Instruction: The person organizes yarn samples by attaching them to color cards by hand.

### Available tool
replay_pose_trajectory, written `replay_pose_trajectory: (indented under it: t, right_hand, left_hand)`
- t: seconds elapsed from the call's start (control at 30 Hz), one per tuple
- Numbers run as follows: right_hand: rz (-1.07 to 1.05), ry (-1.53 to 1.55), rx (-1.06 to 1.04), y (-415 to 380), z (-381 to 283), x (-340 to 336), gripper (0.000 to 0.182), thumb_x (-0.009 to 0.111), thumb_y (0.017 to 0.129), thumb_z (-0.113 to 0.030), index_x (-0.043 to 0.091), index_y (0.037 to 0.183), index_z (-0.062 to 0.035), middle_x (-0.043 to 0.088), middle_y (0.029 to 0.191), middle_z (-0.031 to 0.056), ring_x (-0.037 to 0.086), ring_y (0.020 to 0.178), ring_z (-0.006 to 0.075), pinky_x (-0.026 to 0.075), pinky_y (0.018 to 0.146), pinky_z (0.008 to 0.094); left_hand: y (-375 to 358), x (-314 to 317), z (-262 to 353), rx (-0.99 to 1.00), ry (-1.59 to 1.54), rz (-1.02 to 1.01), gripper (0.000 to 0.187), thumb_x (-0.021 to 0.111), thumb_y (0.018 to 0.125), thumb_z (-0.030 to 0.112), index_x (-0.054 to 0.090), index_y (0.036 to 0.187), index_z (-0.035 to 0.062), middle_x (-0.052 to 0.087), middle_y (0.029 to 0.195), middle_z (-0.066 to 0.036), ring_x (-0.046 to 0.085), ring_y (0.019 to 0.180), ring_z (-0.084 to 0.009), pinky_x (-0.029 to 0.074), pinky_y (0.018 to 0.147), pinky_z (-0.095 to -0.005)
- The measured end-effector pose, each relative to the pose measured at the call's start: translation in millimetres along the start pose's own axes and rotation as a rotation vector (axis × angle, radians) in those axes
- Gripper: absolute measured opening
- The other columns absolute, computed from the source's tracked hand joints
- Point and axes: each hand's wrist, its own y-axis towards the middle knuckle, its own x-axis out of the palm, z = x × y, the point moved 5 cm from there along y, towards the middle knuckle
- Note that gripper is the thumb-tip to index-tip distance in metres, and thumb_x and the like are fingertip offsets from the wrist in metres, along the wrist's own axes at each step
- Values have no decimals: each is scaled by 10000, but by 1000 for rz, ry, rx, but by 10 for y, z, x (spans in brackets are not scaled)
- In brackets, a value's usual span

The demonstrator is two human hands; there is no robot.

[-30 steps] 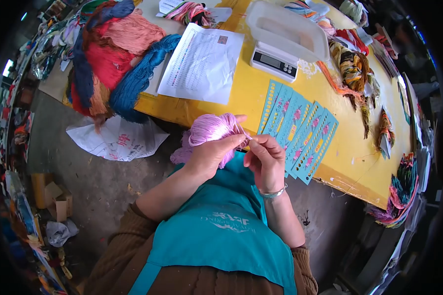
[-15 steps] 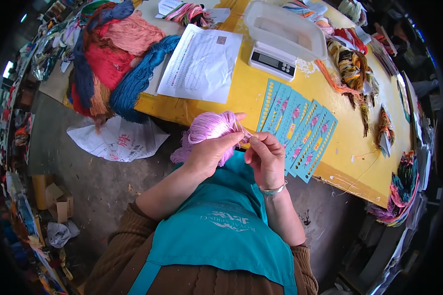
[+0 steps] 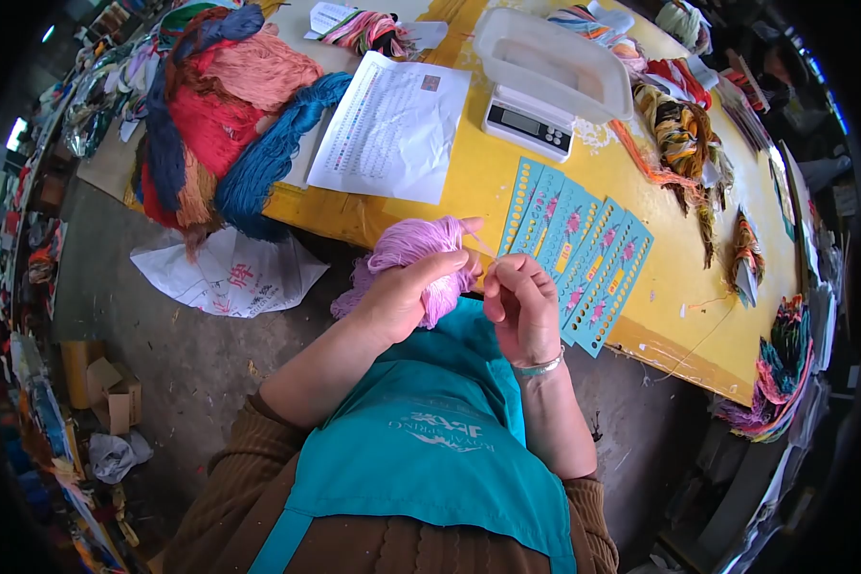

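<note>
A thick skein of pink-lilac thread (image 3: pixel 413 245) is held at the table's front edge, above my lap. My left hand (image 3: pixel 404 292) wraps round it, the thumb lying across the strands. My right hand (image 3: pixel 524 304), with a bracelet at the wrist, is just to the right, its thumb and index finger pinched on a thin strand that runs to the skein. Right beyond my right hand, several turquoise cards with punched holes and pink flowers (image 3: pixel 574 220) lie fanned out on the yellow table (image 3: pixel 684 320).
A printed sheet (image 3: pixel 392 129), a digital scale (image 3: pixel 528 122) and a clear plastic tub (image 3: pixel 545 57) are on the table. Red, blue and peach skeins (image 3: pixel 225 115) hang over its left edge, above a white bag (image 3: pixel 230 273). More thread bundles (image 3: pixel 684 124) lie at the right.
My right hand has moved slightly right and down, away from the skein. The strand between the hands is more drawn out, and the skein has shifted a little within my left hand.
</note>
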Motion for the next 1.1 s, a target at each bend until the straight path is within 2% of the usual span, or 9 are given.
replay_pose_trajectory:
  t: [0.27,0.33,0.43,0.5,0.57,0.77,0.83,0.9,1.1]
  right_hand:
    - [-120,-647,-191,-32,-235,36,71,683,842,-50,653,894,-13,651,855,53,588,741,110,443,643,214]
    - [-192,-753,-542,-39,-451,119,75,680,847,-59,676,912,-20,648,1032,100,566,1049,173,435,875,307]
    - [-383,190,-199,34,-720,189,117,556,915,-133,610,888,-32,622,1144,134,484,1242,276,369,1039,415]
    - [-262,162,-231,66,-1140,-32,190,511,934,-215,537,810,-73,599,843,65,606,926,218,485,842,342]
    - [-148,-64,-452,73,-1809,-338,212,506,938,-195,490,754,-93,325,615,-40,261,513,85,248,477,243]
    - [865,-367,-1018,-598,-4430,-3087,203,616,894,-228,686,950,-46,582,660,-4,305,425,67,240,379,202]
    - [1073,-472,-1206,-1111,-5090,-3700,210,568,912,-135,681,1033,-6,707,904,97,649,736,111,354,465,194]
    - [1110,-586,-1288,-1344,-5328,-3617,217,535,919,-99,678,1052,-3,707,987,123,682,908,162,359,502,183]
    - [444,-1085,-816,-60,-3419,-1491,279,501,885,-138,555,1151,-69,675,949,31,329,525,15,260,452,161]
  left_hand:
    - [-77,-16,58,-256,242,-186,458,609,880,210,521,1256,-36,483,661,26,464,567,-82,425,631,-261]
    - [-117,-144,97,-276,55,-265,176,575,911,227,596,899,52,412,572,47,354,456,-50,363,517,-230]
    - [-233,-467,540,-64,-422,-265,264,504,951,230,446,708,143,354,535,64,327,433,-49,332,467,-203]
    - [-328,-580,996,106,-755,-381,240,494,960,199,428,735,145,398,575,41,404,475,-65,427,487,-223]
    - [-545,-1004,1486,302,-732,-328,169,411,994,150,505,863,100,409,587,23,432,499,-75,455,515,-238]
    - [-1831,-2386,2405,915,-316,104,101,500,962,138,526,960,41,388,578,44,345,465,-36,374,465,-192]
    - [-1996,-2130,2444,1038,-149,258,98,522,951,126,528,990,36,389,572,47,337,465,-27,360,457,-183]
    - [-1881,-1781,2364,854,-435,-182,278,570,919,131,527,1168,13,441,605,33,354,460,-34,353,436,-193]
    - [-638,-516,1503,459,-449,-521,683,621,893,165,272,1481,163,463,678,20,438,555,-82,419,518,-245]
